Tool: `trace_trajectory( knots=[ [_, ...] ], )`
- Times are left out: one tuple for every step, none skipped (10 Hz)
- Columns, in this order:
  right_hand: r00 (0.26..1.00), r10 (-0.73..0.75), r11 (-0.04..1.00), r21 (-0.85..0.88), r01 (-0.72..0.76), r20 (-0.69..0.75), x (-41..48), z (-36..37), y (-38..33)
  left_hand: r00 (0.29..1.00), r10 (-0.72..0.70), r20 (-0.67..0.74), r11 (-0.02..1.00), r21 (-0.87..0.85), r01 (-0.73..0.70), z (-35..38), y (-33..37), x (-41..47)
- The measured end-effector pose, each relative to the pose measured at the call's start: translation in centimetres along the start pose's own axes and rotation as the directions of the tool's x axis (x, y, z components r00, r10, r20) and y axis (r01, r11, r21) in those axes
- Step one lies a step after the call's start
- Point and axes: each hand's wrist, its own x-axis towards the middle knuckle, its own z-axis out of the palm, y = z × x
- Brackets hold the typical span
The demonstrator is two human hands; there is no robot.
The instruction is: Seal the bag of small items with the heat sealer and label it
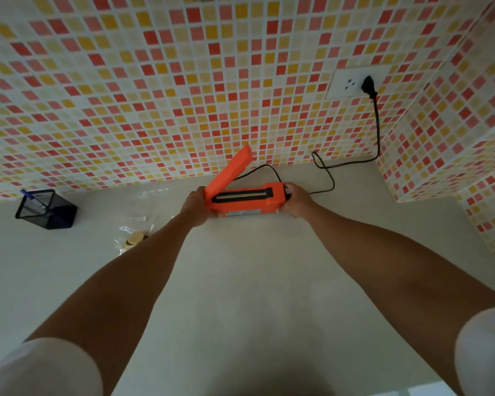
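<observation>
An orange heat sealer [245, 200] lies on the pale counter near the tiled wall, its lid [231, 172] raised and its black sealing strip showing. My left hand [194, 207] grips its left end. My right hand [295, 200] grips its right end. A clear bag of small round items [133, 238] lies to the left, partly hidden behind my left forearm. A small white label sheet [138, 218] lies just beyond the bag.
The sealer's black cord [329, 172] loops over the counter [255, 281] to a plug [369, 86] in the wall socket. A black mesh pen holder [45, 208] with a blue pen stands at the far left. A tiled wall corner juts in at the right.
</observation>
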Motion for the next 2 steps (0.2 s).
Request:
trace_trajectory(
  knots=[
    [0.999,-0.038,0.999,0.018,0.038,-0.017,-1.0,0.3,0.2,1.0,0.0,0.005,1.0,0.006,0.0,-0.2,0.1,-1.1],
    [0.995,-0.09,0.996,0.014,0.091,-0.04,-1.6,0.5,0.6,1.0,0.014,-0.023,1.0,-0.014,-0.014,-0.5,0.8,-2.8]
  ],
)
